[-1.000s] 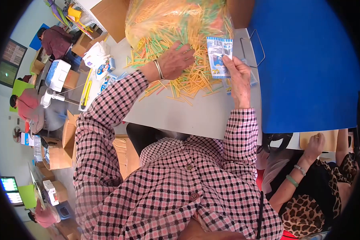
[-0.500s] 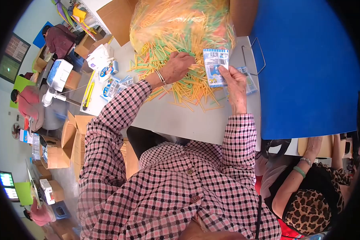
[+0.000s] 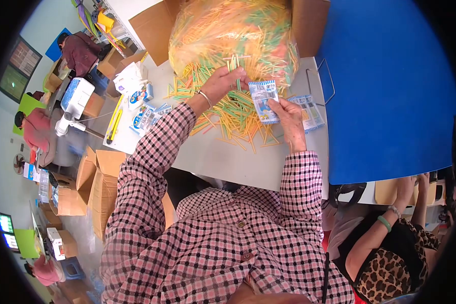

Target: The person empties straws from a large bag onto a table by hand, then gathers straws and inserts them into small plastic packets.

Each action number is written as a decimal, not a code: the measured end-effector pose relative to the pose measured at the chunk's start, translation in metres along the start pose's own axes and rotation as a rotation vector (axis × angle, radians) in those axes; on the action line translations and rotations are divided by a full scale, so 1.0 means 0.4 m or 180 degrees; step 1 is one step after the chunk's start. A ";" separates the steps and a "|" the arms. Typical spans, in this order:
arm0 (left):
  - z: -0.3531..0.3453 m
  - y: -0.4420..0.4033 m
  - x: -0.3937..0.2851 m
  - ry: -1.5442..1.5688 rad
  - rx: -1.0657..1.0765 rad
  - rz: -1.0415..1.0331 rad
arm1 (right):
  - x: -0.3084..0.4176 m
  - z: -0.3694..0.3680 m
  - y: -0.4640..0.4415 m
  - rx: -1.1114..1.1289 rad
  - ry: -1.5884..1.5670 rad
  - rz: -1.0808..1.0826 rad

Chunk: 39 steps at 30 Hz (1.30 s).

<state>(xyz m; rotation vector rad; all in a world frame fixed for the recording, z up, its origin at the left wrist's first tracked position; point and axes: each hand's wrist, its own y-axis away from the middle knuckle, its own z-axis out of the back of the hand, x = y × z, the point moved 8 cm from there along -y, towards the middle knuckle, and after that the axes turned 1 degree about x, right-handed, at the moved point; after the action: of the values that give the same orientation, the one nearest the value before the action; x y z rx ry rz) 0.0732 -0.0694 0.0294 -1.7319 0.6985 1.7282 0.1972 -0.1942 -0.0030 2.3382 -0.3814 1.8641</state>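
Note:
My left hand (image 3: pixel 222 83) is closed round a small bunch of thin sticks (image 3: pixel 233 63), green and yellow, whose tips rise above the fingers. My right hand (image 3: pixel 290 117) pinches a small blue-and-white printed packet (image 3: pixel 264 101) by its right side, just right of the left fingertips. Below and around both hands lies a loose pile of yellow, orange and green sticks (image 3: pixel 240 124) on the pale table (image 3: pixel 220 159). Behind it sits a large clear bag (image 3: pixel 233 30) full of the same sticks. More packets (image 3: pixel 309 112) lie beside my right hand.
A cardboard box (image 3: pixel 311 28) stands around the bag. At the left are a yellow cutter (image 3: pixel 114 124), printed packets (image 3: pixel 144 119) and a white bag (image 3: pixel 130 78). A blue board (image 3: pixel 390 101) fills the right. A co-worker's arm (image 3: pixel 372 235) is at lower right; other people sit far left.
My left hand has lifted from the pile with sticks now showing upright in it. The packet in my right hand has moved left and lower, close to the left hand.

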 end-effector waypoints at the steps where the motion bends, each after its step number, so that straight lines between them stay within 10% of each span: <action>1: -0.002 -0.001 0.012 0.0513 -0.0049 0.0181 | -0.003 0.000 -0.001 0.0032 0.0046 0.0017; 39: -0.113 0.056 -0.070 -0.0553 0.0676 -0.0507 | -0.022 -0.024 0.004 0.0473 -0.0235 -0.0136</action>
<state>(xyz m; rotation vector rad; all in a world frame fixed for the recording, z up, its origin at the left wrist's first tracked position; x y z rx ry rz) 0.0876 -0.1186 0.0557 -1.4348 0.6244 1.6098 0.1858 -0.1921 -0.0092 2.4950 -0.2050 1.8506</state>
